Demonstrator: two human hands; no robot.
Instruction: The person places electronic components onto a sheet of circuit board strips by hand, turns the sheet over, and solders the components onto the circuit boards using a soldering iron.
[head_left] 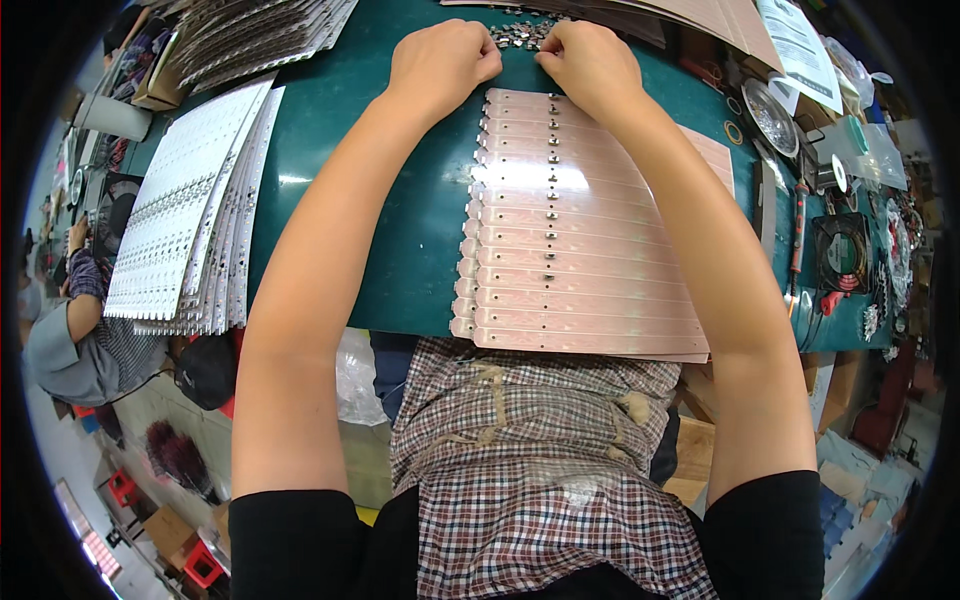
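My left hand (445,62) is closed at the left edge of a loose pile of small metal pieces (520,37) on the green table. Opposite it, my right hand (597,62) is closed too, its fingertips at the pile's right edge. Whatever either hand pinches is hidden or too small to make out. Below the hands lies a stack of pinkish strip-patterned panels (590,290), probably circuit boards, with notched left edges. Small metal pieces sit in a column down the upper strips of the top panel; the lowest strips show only small holes. My right forearm covers part of its right side.
White perforated panels (190,200) are stacked at the left, with more panels (265,35) behind. Cardboard (700,25) lies at the far right. A round metal dish (770,117), a red-handled tool (798,230) and a small fan (843,252) stand right. Another person's sleeve (75,340) shows left.
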